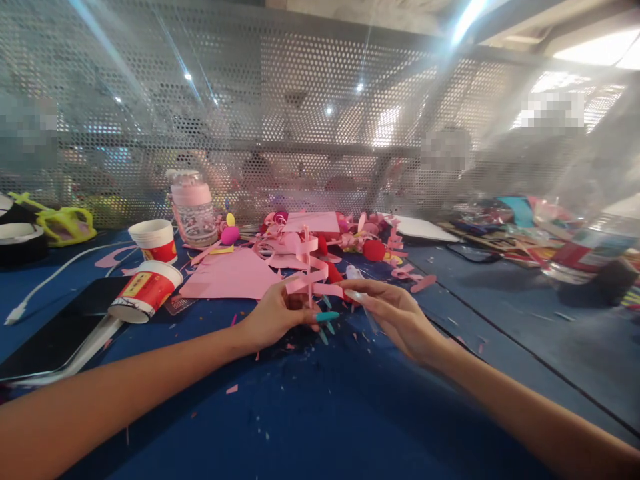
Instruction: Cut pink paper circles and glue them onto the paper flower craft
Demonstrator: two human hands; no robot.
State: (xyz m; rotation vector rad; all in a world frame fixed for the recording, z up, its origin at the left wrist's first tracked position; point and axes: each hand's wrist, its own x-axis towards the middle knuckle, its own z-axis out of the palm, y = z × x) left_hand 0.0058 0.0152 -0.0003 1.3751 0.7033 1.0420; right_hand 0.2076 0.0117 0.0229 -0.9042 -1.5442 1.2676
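Observation:
In the middle of the head view, my left hand [283, 312] is closed around the lower part of a folded pink paper strip [305, 280], which stands upright in loops about a thin pink stem. Its long nails are teal. My right hand [395, 313] pinches the strip's loose end between thumb and fingers, a little to the right. Just behind the right fingertips lie a small whitish thing [354, 272] and a red piece, partly hidden. A pink paper sheet [230, 277] lies flat behind my left hand.
Pink and red paper scraps [290, 243] are heaped at the back before a perforated metal screen [320, 100]. At left are paper cups [146, 291], a phone-like black slab [55, 327], a white cable [60, 270] and a pink-lidded bottle [193, 207]. A plastic bottle [590, 247] stands right.

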